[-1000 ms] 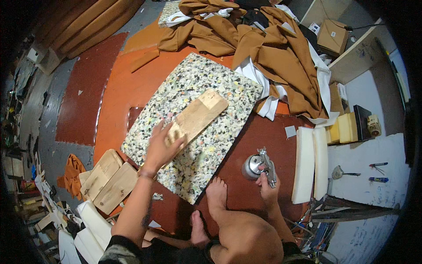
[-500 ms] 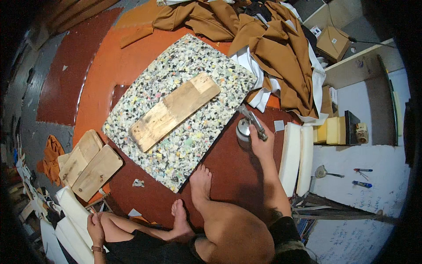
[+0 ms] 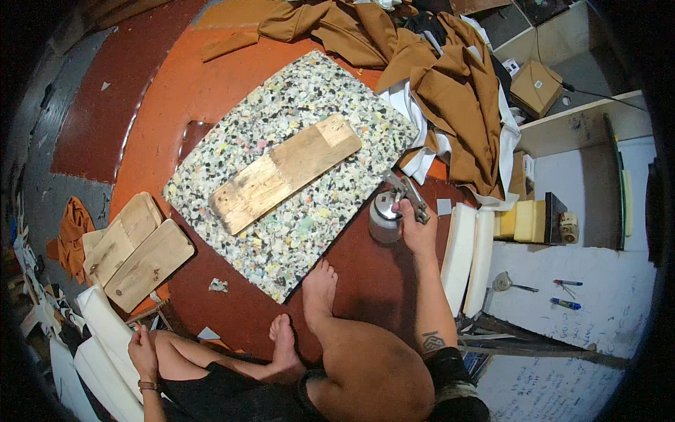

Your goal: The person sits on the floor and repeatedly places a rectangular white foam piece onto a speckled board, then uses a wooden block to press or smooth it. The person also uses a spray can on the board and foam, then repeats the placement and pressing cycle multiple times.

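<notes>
As we read the floor from left to right, we first record an orange cloth [image 3: 72,239], crumpled, beside two or more loose boards [image 3: 155,261] that overlap. Below these we note white pieces [image 3: 105,355]. Our left hand [image 3: 144,354] rests at the left knee [image 3: 169,348], fingers curled; we cannot tell whether it holds anything.

At centre we find a speckled slab [image 3: 309,88] lying flat on the red-brown floor [image 3: 211,260]. On it, well inside its edges, lies one wooden plank [image 3: 285,176], set aslant with its right end farther from us. We see neither hand touching plank or slab.

Right of the slab, our right hand [image 3: 420,228] is closed around the handle of a spray gun [image 3: 408,197], its metal cup [image 3: 384,221] hanging below; we cannot tell whether the cup meets the floor. Beyond it we list brown fabric [image 3: 453,98], white strips [image 3: 460,246], yellow blocks [image 3: 529,221] and a carton [image 3: 536,90].
</notes>
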Available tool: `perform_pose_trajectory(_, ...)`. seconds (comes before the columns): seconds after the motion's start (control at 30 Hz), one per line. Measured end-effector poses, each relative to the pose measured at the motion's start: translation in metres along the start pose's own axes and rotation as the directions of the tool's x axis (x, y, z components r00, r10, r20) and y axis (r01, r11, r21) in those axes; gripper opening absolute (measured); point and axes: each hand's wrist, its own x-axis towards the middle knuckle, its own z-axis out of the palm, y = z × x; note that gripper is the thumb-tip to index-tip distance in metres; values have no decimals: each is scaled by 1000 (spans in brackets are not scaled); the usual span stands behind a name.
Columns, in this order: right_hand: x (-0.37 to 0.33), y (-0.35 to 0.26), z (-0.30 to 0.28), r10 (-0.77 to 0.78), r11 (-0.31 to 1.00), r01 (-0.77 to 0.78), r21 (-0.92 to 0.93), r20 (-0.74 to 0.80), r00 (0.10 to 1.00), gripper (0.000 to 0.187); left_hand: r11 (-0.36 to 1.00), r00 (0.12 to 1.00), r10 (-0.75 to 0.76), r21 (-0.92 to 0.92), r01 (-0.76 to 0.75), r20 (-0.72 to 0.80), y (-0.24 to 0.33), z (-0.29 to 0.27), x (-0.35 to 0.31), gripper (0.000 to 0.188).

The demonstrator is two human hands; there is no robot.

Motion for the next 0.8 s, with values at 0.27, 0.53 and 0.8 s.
perform_pose_trajectory(0.27,-3,-1,20,-159,985,151,-84,-95,983,42,999,997,47,25,-46,-54,-3,5,1,47)
perform_pose_trajectory(0.53,-33,-35,35,-82,997,81,16,78,994,39,997,996,51,68,-45,-75,-13,4,3,47)
perform_pose_trajectory(0.8,-19,-17,17,70,998,-70,-3,-38,997,38,995,999,-38,94,40,-22,15,-1,-4,50)
